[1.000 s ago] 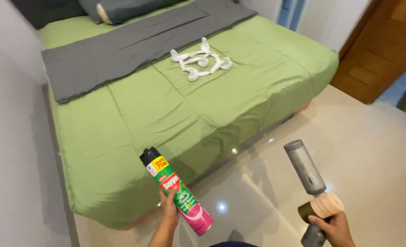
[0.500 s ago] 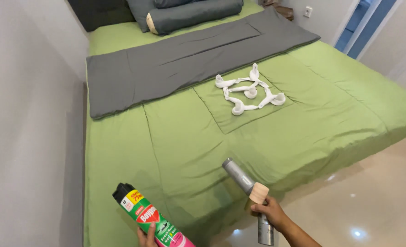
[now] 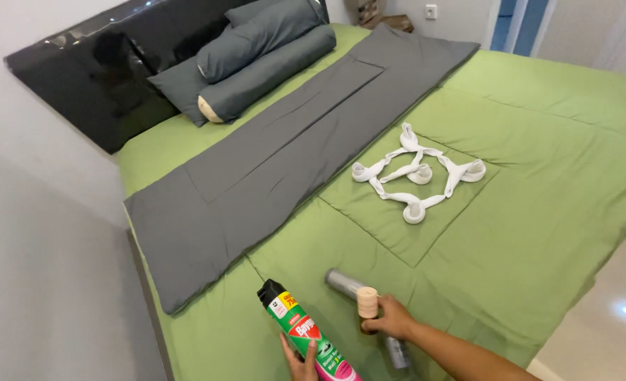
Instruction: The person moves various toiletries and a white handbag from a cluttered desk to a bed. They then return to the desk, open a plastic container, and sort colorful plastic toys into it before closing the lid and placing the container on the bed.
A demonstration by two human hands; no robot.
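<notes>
Down at the bottom centre of the frame, the left hand (image 3: pixel 299 358) is gripping a green and pink aerosol can (image 3: pixel 306 333), its fingers wrapping the lower body; the can's long axis is running diagonally, black cap pointing to the upper left, base running off the bottom edge. Just right of it, the right hand (image 3: pixel 390 319) is closing its fingers around a grey metal cylinder (image 3: pixel 347 283) with a pale wooden knob (image 3: pixel 367 302); that cylinder's long axis is slanting from upper left down to lower right, its free end aiming at the upper left, hovering just above the green bedspread (image 3: pixel 539 233).

Risks, as a judgement: both things are being held low on their bodies, so either could be tipping or slipping out onto the bed; the can's nozzle is facing toward the grey runner (image 3: pixel 271 162), so an accidental press could be wetting the fabric; the two items are sitting close together and could be knocking; the white rolled towels (image 3: pixel 417 173) in the centre right are lying well apart.
</notes>
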